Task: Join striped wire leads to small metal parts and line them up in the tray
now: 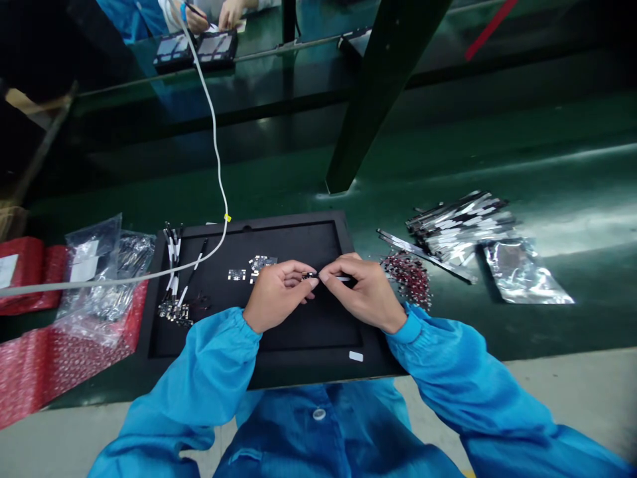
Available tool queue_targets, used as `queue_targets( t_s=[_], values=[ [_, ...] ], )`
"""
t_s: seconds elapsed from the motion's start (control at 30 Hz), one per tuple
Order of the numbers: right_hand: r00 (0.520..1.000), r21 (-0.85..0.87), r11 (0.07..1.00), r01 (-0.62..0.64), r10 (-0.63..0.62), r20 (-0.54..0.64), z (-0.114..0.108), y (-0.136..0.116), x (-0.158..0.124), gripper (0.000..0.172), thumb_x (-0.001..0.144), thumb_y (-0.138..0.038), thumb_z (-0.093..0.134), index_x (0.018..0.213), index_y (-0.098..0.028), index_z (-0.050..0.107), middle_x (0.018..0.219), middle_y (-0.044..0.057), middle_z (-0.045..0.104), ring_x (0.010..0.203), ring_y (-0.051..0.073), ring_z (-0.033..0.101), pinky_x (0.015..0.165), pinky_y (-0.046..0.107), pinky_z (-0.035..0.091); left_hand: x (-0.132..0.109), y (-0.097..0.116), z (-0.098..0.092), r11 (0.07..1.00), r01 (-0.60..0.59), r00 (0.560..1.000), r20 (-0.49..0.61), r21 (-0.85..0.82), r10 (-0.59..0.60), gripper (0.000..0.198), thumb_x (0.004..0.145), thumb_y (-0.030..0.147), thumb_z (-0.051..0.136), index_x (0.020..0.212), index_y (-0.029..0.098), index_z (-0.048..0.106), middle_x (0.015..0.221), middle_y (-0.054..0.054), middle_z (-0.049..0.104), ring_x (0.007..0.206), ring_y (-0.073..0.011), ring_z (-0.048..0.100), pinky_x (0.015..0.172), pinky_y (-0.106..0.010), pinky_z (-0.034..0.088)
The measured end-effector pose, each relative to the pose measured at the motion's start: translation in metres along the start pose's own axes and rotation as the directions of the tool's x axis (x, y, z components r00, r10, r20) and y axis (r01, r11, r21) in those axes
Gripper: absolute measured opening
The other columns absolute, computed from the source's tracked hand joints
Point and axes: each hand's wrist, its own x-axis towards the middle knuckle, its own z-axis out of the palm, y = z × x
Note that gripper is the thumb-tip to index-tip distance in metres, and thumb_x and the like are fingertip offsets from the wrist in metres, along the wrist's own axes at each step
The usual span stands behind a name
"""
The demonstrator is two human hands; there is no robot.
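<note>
My left hand [279, 292] and my right hand [363, 292] meet over a black tray [249, 232], fingertips pinched together on a tiny dark and silver part [311, 275]. A thin white strip [343, 278] pokes from my right fingers. Small silver parts [253, 265] lie on the tray just left of my left hand. Black and white strips [174, 259] and more small parts rest at the tray's left side. Blue sleeves cover both arms.
A white cable [213, 133] crosses the tray's left corner. Red bubble wrap [60, 358] and clear bags [99, 265] lie left. Small red parts [411, 275], silver strips [458, 226] and a foil bag [522, 275] lie right. A dark post [373, 99] rises behind. Another person's hands [213, 16] work far back.
</note>
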Motion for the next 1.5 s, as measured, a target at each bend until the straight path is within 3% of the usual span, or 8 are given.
queue_targets(
  t_s=[0.37,0.7,0.97,1.23,1.5],
  values=[
    [0.999,0.021,0.999,0.039,-0.039,0.003,0.0,0.0004,-0.001,0.016,0.094,-0.021,0.059,0.079,-0.022,0.067,0.072,-0.001,0.069,0.066,0.016,0.06,0.078,0.036,0.044,-0.0011,0.0025,0.0007,1.0,-0.015,1.0,-0.005,0.022,0.015,0.018,0.079,0.027,0.074,0.091,0.013,0.071,0.069,-0.003,0.07,0.063,-0.0145,0.07,0.054,-0.021,0.056],
    [0.991,0.013,0.991,0.133,-0.133,-0.016,0.0014,-0.0014,-0.0012,0.016,0.095,-0.018,0.057,0.083,-0.021,0.067,0.073,0.0,0.069,0.063,0.015,0.058,0.079,0.037,0.043,-0.0038,0.0009,-0.0019,0.975,-0.135,0.99,-0.023,0.177,0.141,0.015,0.084,0.027,0.07,0.089,0.014,0.074,0.069,-0.003,0.07,0.063,-0.0142,0.069,0.056,-0.021,0.053],
    [0.968,-0.023,0.971,0.24,-0.241,-0.072,0.0029,0.0024,-0.0011,0.009,0.094,-0.016,0.063,0.088,-0.021,0.067,0.075,0.0,0.07,0.063,0.015,0.057,0.079,0.038,0.045,-0.0061,-0.0035,-0.0014,0.817,-0.39,0.897,-0.026,0.424,0.441,0.011,0.089,0.024,0.066,0.09,0.018,0.075,0.078,-0.003,0.075,0.065,-0.0133,0.067,0.064,-0.025,0.053],
    [0.958,-0.012,0.967,0.255,-0.254,-0.135,0.0016,0.0028,-0.0025,0.008,0.09,-0.015,0.068,0.095,-0.02,0.065,0.074,0.001,0.065,0.068,0.017,0.06,0.084,0.042,0.047,-0.0083,0.0024,-0.0021,0.73,-0.513,0.822,0.016,0.452,0.569,0.008,0.089,0.018,0.064,0.088,0.018,0.073,0.082,-0.003,0.074,0.072,-0.014,0.067,0.069,-0.026,0.053],
    [0.936,-0.078,0.939,0.335,-0.341,-0.087,0.0005,0.0018,-0.001,0.011,0.09,-0.014,0.067,0.098,-0.021,0.064,0.081,0.002,0.07,0.071,0.017,0.064,0.093,0.045,0.045,-0.0088,0.0004,-0.0016,0.71,-0.538,0.81,0.045,0.455,0.585,0.009,0.09,0.015,0.064,0.088,0.018,0.073,0.085,-0.003,0.076,0.077,-0.0141,0.071,0.074,-0.026,0.055]
  ],
)
